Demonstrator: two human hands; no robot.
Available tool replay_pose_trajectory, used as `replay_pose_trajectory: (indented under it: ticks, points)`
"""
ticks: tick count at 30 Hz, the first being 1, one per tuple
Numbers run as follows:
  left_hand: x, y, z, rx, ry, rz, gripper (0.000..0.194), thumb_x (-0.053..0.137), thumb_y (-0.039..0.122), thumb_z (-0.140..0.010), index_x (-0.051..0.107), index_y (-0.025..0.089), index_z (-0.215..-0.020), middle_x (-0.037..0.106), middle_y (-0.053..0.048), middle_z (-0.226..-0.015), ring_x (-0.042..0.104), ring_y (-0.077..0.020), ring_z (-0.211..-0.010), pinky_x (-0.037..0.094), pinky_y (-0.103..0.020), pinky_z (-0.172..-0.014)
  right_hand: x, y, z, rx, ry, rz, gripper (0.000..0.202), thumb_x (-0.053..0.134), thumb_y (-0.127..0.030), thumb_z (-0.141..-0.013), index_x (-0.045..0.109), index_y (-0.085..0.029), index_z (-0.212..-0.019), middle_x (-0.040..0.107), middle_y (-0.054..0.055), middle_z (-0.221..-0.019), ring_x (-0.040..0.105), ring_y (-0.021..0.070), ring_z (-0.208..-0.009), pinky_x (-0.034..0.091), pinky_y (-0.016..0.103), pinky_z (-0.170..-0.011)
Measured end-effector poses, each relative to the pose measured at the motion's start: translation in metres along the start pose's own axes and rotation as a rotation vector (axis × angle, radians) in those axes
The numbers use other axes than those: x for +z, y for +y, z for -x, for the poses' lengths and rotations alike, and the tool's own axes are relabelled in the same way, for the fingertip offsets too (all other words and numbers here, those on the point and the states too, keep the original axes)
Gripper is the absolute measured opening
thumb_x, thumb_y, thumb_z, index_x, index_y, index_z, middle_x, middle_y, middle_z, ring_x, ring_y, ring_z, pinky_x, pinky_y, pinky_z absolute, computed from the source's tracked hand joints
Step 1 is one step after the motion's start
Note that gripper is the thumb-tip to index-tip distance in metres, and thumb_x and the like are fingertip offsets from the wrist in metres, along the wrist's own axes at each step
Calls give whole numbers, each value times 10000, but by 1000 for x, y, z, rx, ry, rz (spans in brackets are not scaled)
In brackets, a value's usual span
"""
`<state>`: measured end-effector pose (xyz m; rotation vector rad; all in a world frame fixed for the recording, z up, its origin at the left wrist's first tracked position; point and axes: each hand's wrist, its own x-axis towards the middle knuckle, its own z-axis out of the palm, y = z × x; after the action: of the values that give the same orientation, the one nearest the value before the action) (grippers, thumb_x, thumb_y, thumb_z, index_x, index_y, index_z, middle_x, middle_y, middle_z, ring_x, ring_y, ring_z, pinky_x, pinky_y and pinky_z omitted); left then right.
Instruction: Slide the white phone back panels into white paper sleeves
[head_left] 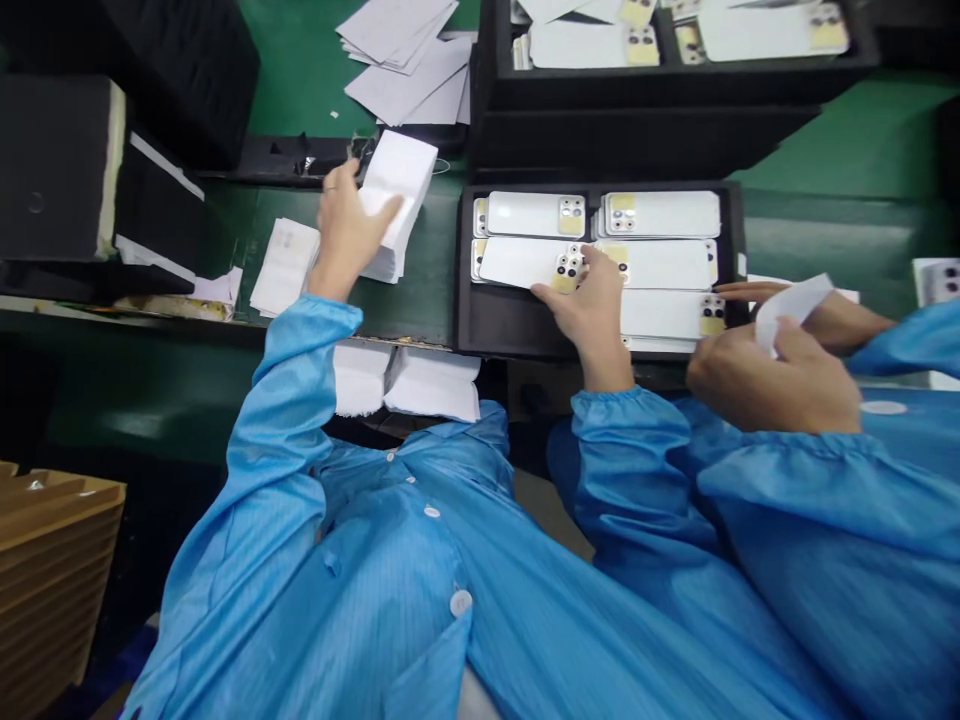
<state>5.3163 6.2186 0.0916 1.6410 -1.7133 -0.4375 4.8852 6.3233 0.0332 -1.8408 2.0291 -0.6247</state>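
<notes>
My left hand [349, 222] grips the side of a thick stack of white paper sheets [401, 170] on the green table. With thumb and fingers, my right hand [589, 300] pinches the camera end of a white phone-shaped panel [521, 261], which lies slightly tilted in the black tray [499, 320]. Around it, the tray holds several more white panels [664, 213] with yellow patches and dark lens circles, stacked in two columns. Bare black foam shows in the tray's lower left part.
Close on the right, a co-worker's hands [780, 370] hold a white sheet. A raised black tray [600, 90] with panels stands behind. Paper piles [286, 265] lie left and at the back [409, 80]. Black boxes [56, 170] stand at the left.
</notes>
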Motion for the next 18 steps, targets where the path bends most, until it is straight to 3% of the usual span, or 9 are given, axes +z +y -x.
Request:
replay_pose_trajectory:
  ticks: [4, 6, 9, 12, 14, 16, 18]
  points:
    - [30, 25, -3, 285, -161, -49, 775, 795, 874, -923, 698, 363, -1498, 764, -125, -1505, 264, -295, -1767, 221, -589, -1449, -20, -5, -7, -64, -121, 19, 834, 924, -532, -934, 632, -175, -1628, 578, 243, -1713, 515, 449, -1612, 400, 627, -1410]
    - [32, 26, -6, 183, -149, -58, 771, 840, 836, -906, 707, 352, -1490, 753, -130, -1503, 333, -344, -1723, 276, -612, -1418, -29, -3, -8, -96, -148, 18, 785, 882, -591, -988, 658, -167, -1610, 614, 249, -1652, 542, 431, -1543, 410, 589, -1387]
    - [26, 29, -18, -117, -122, -60, 855, 960, 749, -833, 674, 323, -1517, 657, -115, -1649, 442, -445, -1631, 340, -685, -1392, -34, 3, -9, -100, -176, 20, 837, 908, -664, -957, 674, -174, -1595, 608, 255, -1603, 523, 434, -1476, 407, 582, -1354]
    - [15, 41, -25, -197, -98, -88, 900, 978, 620, -846, 587, 338, -1606, 498, -56, -1819, 409, -398, -1664, 287, -677, -1471, -32, 7, -10, -101, -190, 49, 842, 1030, -580, -835, 720, -166, -1500, 570, 253, -1585, 490, 446, -1475, 397, 581, -1336]
    - [9, 55, -18, -75, -26, -66, 868, 910, 565, -898, 528, 347, -1646, 449, -62, -1853, 384, -339, -1709, 287, -588, -1506, -30, 7, -11, -87, -191, 75, 837, 1075, -477, -766, 711, -172, -1456, 546, 249, -1594, 476, 452, -1491, 386, 590, -1329]
    - [7, 73, 1, 160, 28, 17, 874, 859, 548, -922, 469, 319, -1671, 477, -118, -1820, 407, -306, -1720, 321, -503, -1505, -27, 7, -12, -66, -193, 86, 856, 1072, -407, -737, 666, -190, -1459, 562, 233, -1580, 495, 446, -1476, 381, 616, -1319]
    - [13, 90, 31, 340, -7, 112, 939, 858, 584, -932, 404, 311, -1707, 504, -142, -1789, 438, -313, -1709, 339, -495, -1501, -25, 7, -13, -52, -192, 78, 865, 1044, -382, -745, 619, -214, -1480, 618, 201, -1510, 527, 437, -1436, 390, 649, -1295]
